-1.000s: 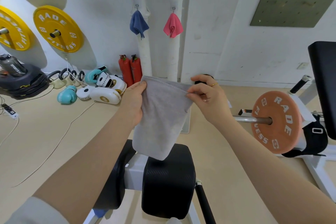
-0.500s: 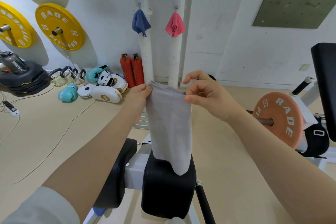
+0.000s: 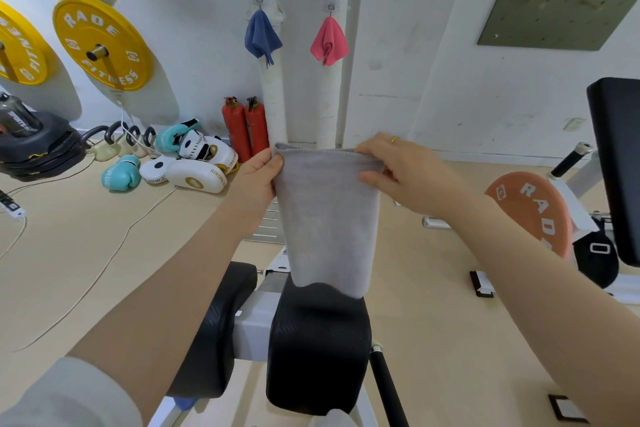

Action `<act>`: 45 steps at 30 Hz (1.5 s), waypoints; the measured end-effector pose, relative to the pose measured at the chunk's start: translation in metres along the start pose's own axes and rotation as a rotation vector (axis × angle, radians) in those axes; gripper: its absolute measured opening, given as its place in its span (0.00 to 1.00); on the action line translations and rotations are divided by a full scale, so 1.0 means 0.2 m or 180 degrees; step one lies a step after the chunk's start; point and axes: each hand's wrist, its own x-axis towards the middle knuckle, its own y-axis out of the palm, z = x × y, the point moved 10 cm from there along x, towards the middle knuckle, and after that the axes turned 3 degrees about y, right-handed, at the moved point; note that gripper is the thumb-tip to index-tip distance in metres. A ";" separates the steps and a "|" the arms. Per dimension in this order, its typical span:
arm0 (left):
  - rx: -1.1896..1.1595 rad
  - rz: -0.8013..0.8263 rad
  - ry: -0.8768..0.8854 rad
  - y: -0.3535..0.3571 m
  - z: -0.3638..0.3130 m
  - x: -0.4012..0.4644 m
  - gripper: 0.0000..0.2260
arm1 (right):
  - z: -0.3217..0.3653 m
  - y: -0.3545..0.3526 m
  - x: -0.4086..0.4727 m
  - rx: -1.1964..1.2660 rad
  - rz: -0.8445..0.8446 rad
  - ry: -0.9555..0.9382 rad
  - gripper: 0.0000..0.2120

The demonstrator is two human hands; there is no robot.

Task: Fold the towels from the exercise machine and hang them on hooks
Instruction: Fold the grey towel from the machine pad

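A grey towel (image 3: 327,218) hangs folded in front of me above the black pads of the exercise machine (image 3: 318,350). My left hand (image 3: 258,177) pinches its top left corner. My right hand (image 3: 398,170) pinches the top right corner, thumb in front of the cloth. On the wall ahead, a blue towel (image 3: 261,36) and a pink towel (image 3: 329,42) each hang from a small hook on the white pipes.
Yellow weight plates (image 3: 102,43) are mounted on the left wall. Boxing gloves (image 3: 119,173), pads and two red extinguishers (image 3: 246,126) lie by the wall. An orange plate (image 3: 533,211) on a bar and a black bench pad (image 3: 616,163) stand at the right. Cables run across the floor.
The towel was held narrow half a second ago; my right hand has moved right and gripped the top corner, spreading the top edge wider. The lower end rose slightly.
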 end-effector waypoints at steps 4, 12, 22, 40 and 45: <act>0.0139 0.0258 -0.0166 0.05 0.03 0.00 0.12 | -0.05 0.01 0.01 -0.0184 -0.0214 0.0202 0.10; 0.0725 0.0109 -0.0044 0.05 0.05 0.06 0.12 | -0.20 0.07 0.05 0.0369 -0.0260 0.0704 0.06; 0.1310 -0.0266 0.0037 0.05 0.10 0.18 0.10 | -0.48 0.32 0.15 0.0906 -0.0271 0.1499 0.05; 0.1471 0.1416 -0.1851 -0.20 0.94 -0.77 0.11 | -0.05 1.29 -0.80 0.2023 0.2312 0.2038 0.14; 0.1557 0.1584 -0.2027 -0.28 1.05 -0.99 0.13 | 0.06 1.45 -0.96 0.2571 0.2329 0.1934 0.08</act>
